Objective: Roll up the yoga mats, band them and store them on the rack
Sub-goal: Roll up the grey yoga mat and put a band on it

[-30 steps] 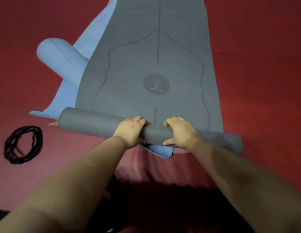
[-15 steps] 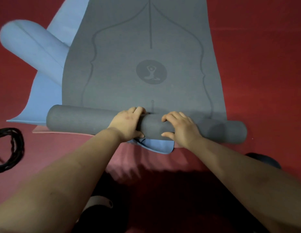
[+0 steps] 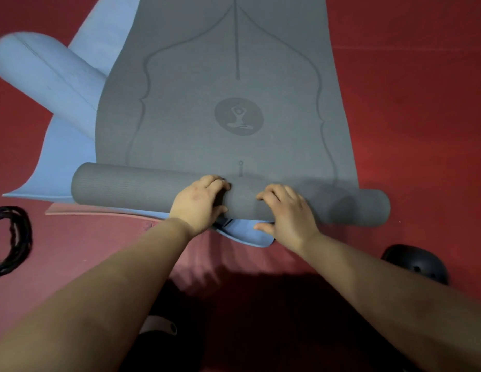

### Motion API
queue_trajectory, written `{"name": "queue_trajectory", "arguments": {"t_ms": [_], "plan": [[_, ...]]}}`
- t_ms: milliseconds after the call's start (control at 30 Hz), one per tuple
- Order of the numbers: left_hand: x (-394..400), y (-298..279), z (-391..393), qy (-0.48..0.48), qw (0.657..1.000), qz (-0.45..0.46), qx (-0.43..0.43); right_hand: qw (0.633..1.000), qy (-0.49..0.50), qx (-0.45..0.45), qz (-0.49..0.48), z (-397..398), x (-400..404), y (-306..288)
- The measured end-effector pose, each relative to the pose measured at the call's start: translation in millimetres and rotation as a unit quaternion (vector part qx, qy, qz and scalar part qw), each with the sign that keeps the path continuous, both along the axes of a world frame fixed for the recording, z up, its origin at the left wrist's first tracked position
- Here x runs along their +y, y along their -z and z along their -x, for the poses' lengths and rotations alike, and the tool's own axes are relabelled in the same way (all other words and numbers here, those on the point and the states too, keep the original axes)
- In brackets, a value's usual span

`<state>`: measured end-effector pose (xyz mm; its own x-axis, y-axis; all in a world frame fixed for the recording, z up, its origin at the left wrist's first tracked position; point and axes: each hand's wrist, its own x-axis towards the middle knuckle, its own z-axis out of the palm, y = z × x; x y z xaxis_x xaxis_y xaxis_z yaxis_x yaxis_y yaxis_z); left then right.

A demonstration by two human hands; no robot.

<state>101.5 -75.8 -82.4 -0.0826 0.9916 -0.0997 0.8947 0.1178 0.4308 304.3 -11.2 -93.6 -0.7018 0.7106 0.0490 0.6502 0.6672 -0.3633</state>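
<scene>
Both hands grasp the rolled end of the grey yoga mat point(image 3: 228, 76) on the red floor point(image 3: 422, 103): left hand point(image 3: 199, 201) and right hand point(image 3: 287, 210) have fingers curled over the roll. A blue yoga mat point(image 3: 59, 84) lies underneath toward 10 o'clock, black bands point(image 3: 11, 242) at 9 o'clock.

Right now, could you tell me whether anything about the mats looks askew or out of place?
Yes. The grey mat lies skewed across the blue mat, whose corner pokes out beneath the roll that the left hand and right hand grip. The blue mat's far end is already curled.
</scene>
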Motion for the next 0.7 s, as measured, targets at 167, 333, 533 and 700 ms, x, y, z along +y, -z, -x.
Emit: {"name": "queue_trajectory", "arguments": {"t_ms": [167,333,533,700], "plan": [[16,-4,4,0.007,1.0,0.015,0.007,1.0,0.021,0.005,0.022,10,20,3],[0,5,-3,0.017,0.996,-0.03,0.083,0.987,-0.004,-0.051,0.152,14,48,-6],[27,1,6,-0.031,0.998,0.043,0.044,0.995,0.008,-0.027,0.098,16,52,-9],[49,-10,19,-0.015,0.993,0.113,0.006,0.997,0.036,-0.016,0.067,18,38,1]]}}
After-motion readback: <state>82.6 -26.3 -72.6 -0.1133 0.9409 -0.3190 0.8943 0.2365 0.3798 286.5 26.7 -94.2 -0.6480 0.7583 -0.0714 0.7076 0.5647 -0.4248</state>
